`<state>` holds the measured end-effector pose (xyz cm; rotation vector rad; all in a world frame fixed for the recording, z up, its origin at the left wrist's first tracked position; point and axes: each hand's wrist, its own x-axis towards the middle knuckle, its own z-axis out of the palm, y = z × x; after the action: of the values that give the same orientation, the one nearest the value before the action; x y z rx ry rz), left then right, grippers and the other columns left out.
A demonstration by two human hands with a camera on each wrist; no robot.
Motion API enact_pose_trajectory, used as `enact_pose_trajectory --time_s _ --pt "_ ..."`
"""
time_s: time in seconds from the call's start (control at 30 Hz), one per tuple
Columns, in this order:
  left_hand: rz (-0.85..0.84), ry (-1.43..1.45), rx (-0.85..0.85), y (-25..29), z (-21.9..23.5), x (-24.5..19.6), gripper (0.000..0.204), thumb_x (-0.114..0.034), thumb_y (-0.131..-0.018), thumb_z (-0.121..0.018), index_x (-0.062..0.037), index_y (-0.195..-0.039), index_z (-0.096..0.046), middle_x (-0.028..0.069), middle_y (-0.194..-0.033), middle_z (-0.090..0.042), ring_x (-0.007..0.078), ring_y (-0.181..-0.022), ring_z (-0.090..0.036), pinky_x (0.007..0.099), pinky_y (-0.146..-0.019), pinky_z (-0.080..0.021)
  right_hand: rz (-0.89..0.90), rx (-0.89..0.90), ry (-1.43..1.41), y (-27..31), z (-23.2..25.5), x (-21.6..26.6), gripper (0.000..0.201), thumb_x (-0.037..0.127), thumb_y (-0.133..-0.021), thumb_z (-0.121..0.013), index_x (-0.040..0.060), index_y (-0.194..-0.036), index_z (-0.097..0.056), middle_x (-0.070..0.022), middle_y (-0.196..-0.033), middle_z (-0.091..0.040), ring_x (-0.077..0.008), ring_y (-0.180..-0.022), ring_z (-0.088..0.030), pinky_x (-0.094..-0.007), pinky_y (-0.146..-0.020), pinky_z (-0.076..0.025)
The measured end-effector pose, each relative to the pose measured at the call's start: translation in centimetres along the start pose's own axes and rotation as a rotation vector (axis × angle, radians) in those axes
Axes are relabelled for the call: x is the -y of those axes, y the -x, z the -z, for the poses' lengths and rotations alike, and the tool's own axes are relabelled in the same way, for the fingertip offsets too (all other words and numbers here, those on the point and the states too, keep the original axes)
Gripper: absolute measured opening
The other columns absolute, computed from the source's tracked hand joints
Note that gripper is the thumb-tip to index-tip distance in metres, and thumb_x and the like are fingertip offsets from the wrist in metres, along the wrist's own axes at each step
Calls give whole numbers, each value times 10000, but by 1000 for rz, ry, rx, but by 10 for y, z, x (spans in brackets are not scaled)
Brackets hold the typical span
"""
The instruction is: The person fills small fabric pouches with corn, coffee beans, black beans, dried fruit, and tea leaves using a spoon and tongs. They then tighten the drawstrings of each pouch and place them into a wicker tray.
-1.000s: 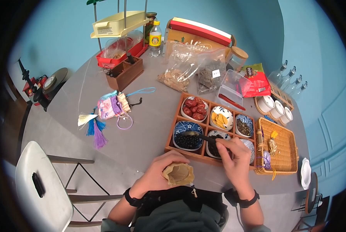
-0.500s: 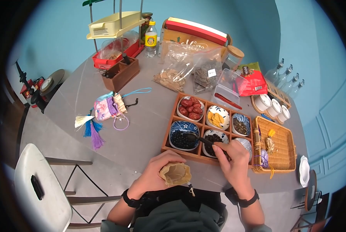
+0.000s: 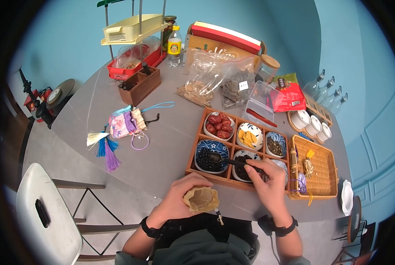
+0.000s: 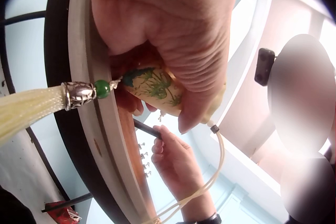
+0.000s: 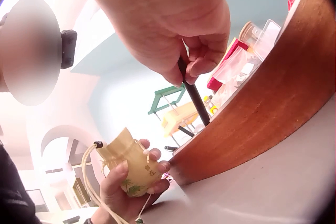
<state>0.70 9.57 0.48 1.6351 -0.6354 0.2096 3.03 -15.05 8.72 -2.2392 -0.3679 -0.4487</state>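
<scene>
My left hand (image 3: 179, 196) grips a small beige drawstring pouch (image 3: 202, 199), its mouth gaping upward near the table's front edge. Painted green leaves (image 4: 157, 90) decorate its side, and a cream tassel (image 4: 31, 106) hangs from its bottom. A black-handled spoon (image 3: 236, 163) is pinched between the thumb and fingers of my right hand (image 3: 270, 181). The spoon's head lies among black beans (image 3: 206, 164) in a blue patterned bowl (image 3: 211, 145). That bowl sits in the front left compartment of a wooden divided box (image 3: 221, 178). Under the handle is a bowl of dark dried pieces (image 3: 240, 173).
The box also holds red dates (image 3: 218, 125) and yellow slices (image 3: 248, 137). Right of it stands a wicker basket (image 3: 325, 176). Tasselled pouches (image 3: 123, 123) lie to the left. Bags of dried herbs (image 3: 237, 90) and a plastic container (image 3: 260, 112) are behind the box.
The spoon's head has shifted slightly right and toward me within the bowl of black beans. My left hand keeps holding the pouch in nearly the same place.
</scene>
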Motion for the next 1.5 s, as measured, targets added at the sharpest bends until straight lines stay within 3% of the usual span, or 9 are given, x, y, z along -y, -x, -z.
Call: enact_pose_trajectory --time_s 0.13,0.2,0.53,0.63,0.7,0.83,0.9,1.1,1.5 --pt "-4 -6 11 0 0 1 500 -102 -670 -913 -43 -1114 -690 106 -1080 -701 270 -1006 -678 351 -879 -533 144 -20 88 2 4 8 156 37 -852 -791 -1 -1000 -758 -89 -784 -656 -196 -642 -600 -317 -578 -469" --pt "-2 1 10 0 0 0 501 -102 -669 -913 -44 -1115 -690 107 -1080 -701 271 -1006 -678 353 -880 -533 347 -31 221 0 4 8 189 12 -810 -800 3 -992 -751 -99 -792 -645 -260 -680 -600 -358 -612 -479" --pt "-20 -4 -19 0 -1 1 502 -99 -664 -916 -44 -1109 -693 108 -1071 -694 271 -989 -676 351 -868 -531 368 87 249 -5 22 17 182 15 -791 -799 5 -966 -749 -102 -773 -619 -288 -710 -589 -383 -629 -469" --pt "-13 -10 -20 0 -2 1 504 -98 -661 -918 -46 -1110 -695 108 -1069 -694 270 -985 -677 349 -866 -531 243 127 192 -6 24 21 154 28 -815 -795 0 -962 -757 -104 -764 -622 -254 -665 -590 -350 -602 -459" --pt "-13 -14 -16 0 -1 2 504 -97 -660 -918 -48 -1110 -696 108 -1070 -693 269 -983 -677 348 -866 -531 43 147 56 -7 23 20 134 50 -854 -787 -7 -974 -764 -92 -767 -656 -169 -622 -592 -317 -571 -447" --pt "-9 -13 -25 1 -1 1 503 -95 -659 -918 -47 -1109 -698 107 -1069 -694 267 -986 -677 347 -865 -531 -91 138 -62 -2 11 -5 124 81 -908 -770 -10 -993 -775 -54 -795 -706 -80 -609 -573 -278 -544 -430" --pt "-6 -10 -24 1 -1 1 502 -96 -660 -917 -47 -1109 -699 107 -1067 -694 267 -988 -677 347 -865 -531 -272 120 -249 1 6 -12 141 103 -940 -757 -6 -1026 -778 -27 -838 -735 -43 -653 -597 -229 -564 -461" --pt "4 -9 -14 0 -1 1 498 -105 -663 -915 -47 -1107 -698 105 -1064 -694 268 -993 -675 349 -867 -530 -389 94 -502 8 -7 -20 188 123 -970 -732 -13 -1097 -759 -59 -877 -749 -60 -741 -673 -196 -664 -555" --pt "2 -23 -9 0 -1 1 502 -107 -658 -919 -50 -1102 -692 102 -1059 -692 269 -985 -675 349 -866 -529 -578 -21 -646 17 -2 -28 207 142 -997 -694 -10 -1130 -735 -94 -886 -760 -90 -698 -687 -217 -665 -578"
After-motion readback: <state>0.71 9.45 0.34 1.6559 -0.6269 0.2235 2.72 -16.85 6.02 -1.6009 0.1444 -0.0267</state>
